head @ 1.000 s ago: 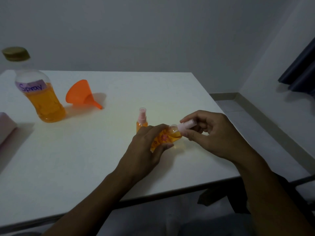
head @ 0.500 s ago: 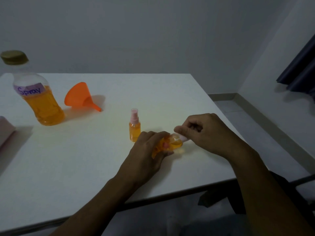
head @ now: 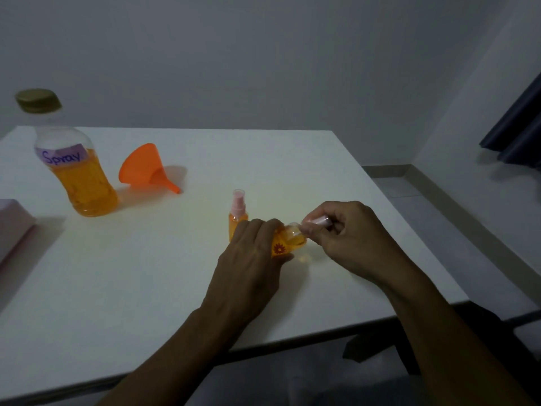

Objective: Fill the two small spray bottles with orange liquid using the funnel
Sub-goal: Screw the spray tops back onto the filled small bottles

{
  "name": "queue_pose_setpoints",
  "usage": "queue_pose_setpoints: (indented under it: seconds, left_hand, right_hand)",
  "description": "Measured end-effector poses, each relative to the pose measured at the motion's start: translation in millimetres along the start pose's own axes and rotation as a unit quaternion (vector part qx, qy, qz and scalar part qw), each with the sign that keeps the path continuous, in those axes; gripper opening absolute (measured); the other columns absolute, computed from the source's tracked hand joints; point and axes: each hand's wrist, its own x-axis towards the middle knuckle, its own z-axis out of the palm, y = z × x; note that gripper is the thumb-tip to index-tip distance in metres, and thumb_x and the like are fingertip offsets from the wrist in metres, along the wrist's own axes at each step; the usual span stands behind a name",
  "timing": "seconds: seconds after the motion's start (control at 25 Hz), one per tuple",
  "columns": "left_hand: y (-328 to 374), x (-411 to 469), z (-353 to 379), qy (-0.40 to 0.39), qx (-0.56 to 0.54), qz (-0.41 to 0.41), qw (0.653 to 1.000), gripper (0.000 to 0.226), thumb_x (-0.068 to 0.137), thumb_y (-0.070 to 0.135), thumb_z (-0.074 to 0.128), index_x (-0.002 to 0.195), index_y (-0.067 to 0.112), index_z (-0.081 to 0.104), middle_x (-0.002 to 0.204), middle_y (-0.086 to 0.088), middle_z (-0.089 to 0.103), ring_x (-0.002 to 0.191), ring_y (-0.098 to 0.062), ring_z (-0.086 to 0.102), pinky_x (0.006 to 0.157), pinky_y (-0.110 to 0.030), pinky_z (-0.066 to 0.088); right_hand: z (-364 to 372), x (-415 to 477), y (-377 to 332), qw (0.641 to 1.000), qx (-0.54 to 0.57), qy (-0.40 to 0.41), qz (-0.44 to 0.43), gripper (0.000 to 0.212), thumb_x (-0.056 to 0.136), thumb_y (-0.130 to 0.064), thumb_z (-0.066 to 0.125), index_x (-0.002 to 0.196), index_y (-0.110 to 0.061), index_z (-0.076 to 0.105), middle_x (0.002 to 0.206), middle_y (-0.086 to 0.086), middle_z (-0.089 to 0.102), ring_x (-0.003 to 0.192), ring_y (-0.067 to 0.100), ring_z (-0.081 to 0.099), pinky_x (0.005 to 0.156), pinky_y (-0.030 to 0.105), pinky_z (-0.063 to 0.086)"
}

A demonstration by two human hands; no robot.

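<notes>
Spray bottles are both orange with liquid now, so we judge the filling itself done and only the closing left. Our white table (head: 175, 259) carries the big supply bottle (head: 79, 174), capped and labelled "Spray", at far left, with the funnel (head: 143, 167) lying on its side just beside it, well apart from our hands. Near the middle stands the first small bottle (head: 237, 213), upright with its pink pump fitted. Just in front of it our left hand (head: 248, 259) is wrapped round the second small bottle (head: 288, 244), which is tilted to the right. Half a second ago our right hand (head: 348, 238) sat lower, hiding the cap; now its fingers pinch the pale spray cap (head: 317, 222) at the neck, seemingly partway through another twist.
</notes>
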Motion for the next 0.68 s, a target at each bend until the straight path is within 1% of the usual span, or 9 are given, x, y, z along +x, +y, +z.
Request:
queue_pose_setpoints:
  seconds: [0.12, 0.2, 0.28, 0.4, 0.44, 0.52, 0.56, 0.6, 0.68]
  left_hand:
    - [-0.8, 2.5, -6.3, -0.009, -0.052, -0.002, 0.999, 0.052, 0.079, 0.027, 0.077, 0.123, 0.014, 0.052, 0.114, -0.004, 0.06, 0.098, -0.018, 0.057, 0.076, -0.031, 0.051]
    - [1.6, 2.5, -9.0, -0.028, -0.083, 0.002, 0.996, 0.06, 0.081, 0.022, 0.076, 0.131, 0.018, 0.044, 0.122, -0.002, 0.058, 0.101, -0.016, 0.059, 0.079, -0.03, 0.053]
    - [2.4, 0.4, -11.0, -0.05, -0.081, 0.012, 0.995, 0.07, 0.08, 0.014, 0.076, 0.137, 0.021, 0.038, 0.127, -0.003, 0.057, 0.104, -0.016, 0.061, 0.084, -0.031, 0.054]
    - [-2.4, -0.5, -14.3, -0.077, -0.069, 0.043, 0.994, 0.08, 0.078, 0.007, 0.076, 0.142, 0.025, 0.03, 0.132, -0.001, 0.054, 0.113, -0.017, 0.059, 0.093, -0.031, 0.052]
    - [-3.0, 0.5, -16.4, -0.074, -0.074, 0.047, 0.993, 0.081, 0.079, 0.007, 0.076, 0.142, 0.026, 0.03, 0.137, 0.006, 0.051, 0.119, -0.019, 0.056, 0.097, -0.036, 0.051]
    - [-1.9, 3.3, -21.1, -0.055, -0.087, 0.06, 0.993, 0.079, 0.079, 0.011, 0.076, 0.141, 0.025, 0.031, 0.142, 0.035, 0.034, 0.131, -0.024, 0.048, 0.103, -0.047, 0.045]
    - [-0.7, 5.1, -23.8, -0.052, -0.095, 0.062, 0.992, 0.079, 0.08, 0.013, 0.076, 0.142, 0.026, 0.03, 0.139, 0.047, 0.026, 0.133, -0.024, 0.046, 0.105, -0.048, 0.043]
    - [0.0, 6.4, -25.5, -0.055, -0.105, 0.063, 0.991, 0.08, 0.08, 0.014, 0.076, 0.143, 0.027, 0.028, 0.135, 0.053, 0.022, 0.132, -0.021, 0.047, 0.107, -0.05, 0.041]
    - [1.0, 6.6, -26.4, -0.061, -0.128, 0.064, 0.988, 0.082, 0.081, 0.016, 0.074, 0.146, 0.028, 0.025, 0.136, 0.048, 0.029, 0.123, -0.005, 0.05, 0.109, -0.054, 0.036]
  right_hand:
    - [-2.8, -1.3, -5.5, 0.987, 0.154, 0.02, 0.027, 0.022, 0.088, -0.028, 0.073, 0.105, -0.014, 0.074, 0.088, -0.006, 0.074, 0.069, 0.006, 0.07, 0.061, 0.016, 0.054]
    - [-3.2, -1.5, -6.7, 0.986, 0.153, 0.056, 0.016, 0.019, 0.09, -0.026, 0.072, 0.104, -0.014, 0.074, 0.084, -0.003, 0.075, 0.066, 0.008, 0.07, 0.058, 0.019, 0.055]
    - [-2.5, -1.4, -9.1, 0.989, 0.138, 0.061, 0.002, 0.013, 0.092, -0.022, 0.069, 0.1, -0.013, 0.074, 0.081, -0.003, 0.075, 0.065, 0.009, 0.071, 0.058, 0.023, 0.058]
    - [-8.4, -1.2, -11.9, 0.979, 0.199, 0.051, 0.016, 0.014, 0.095, -0.019, 0.064, 0.102, -0.011, 0.074, 0.089, 0.003, 0.076, 0.075, 0.016, 0.076, 0.053, 0.027, 0.058]
    - [-13.6, -1.0, -11.9, 0.972, 0.227, 0.05, 0.024, 0.016, 0.095, -0.02, 0.064, 0.103, -0.01, 0.073, 0.092, 0.005, 0.076, 0.077, 0.019, 0.077, 0.05, 0.028, 0.056]
    - [-24.0, -0.8, -7.2, 0.96, 0.27, 0.063, 0.044, 0.018, 0.095, -0.022, 0.064, 0.107, -0.011, 0.072, 0.096, 0.005, 0.076, 0.077, 0.025, 0.077, 0.047, 0.029, 0.052]
    - [-28.0, -0.7, -2.3, 0.954, 0.285, 0.077, 0.057, 0.018, 0.095, -0.023, 0.065, 0.107, -0.012, 0.072, 0.098, 0.005, 0.076, 0.077, 0.027, 0.077, 0.047, 0.029, 0.05]
    - [-31.3, -0.6, 3.3, 0.948, 0.296, 0.091, 0.071, 0.018, 0.094, -0.023, 0.066, 0.107, -0.013, 0.073, 0.1, 0.005, 0.077, 0.076, 0.029, 0.076, 0.048, 0.029, 0.049]
    - [-36.9, -1.0, 13.7, 0.943, 0.301, 0.114, 0.087, 0.017, 0.093, -0.023, 0.068, 0.106, -0.014, 0.074, 0.101, 0.006, 0.077, 0.073, 0.029, 0.075, 0.048, 0.029, 0.048]
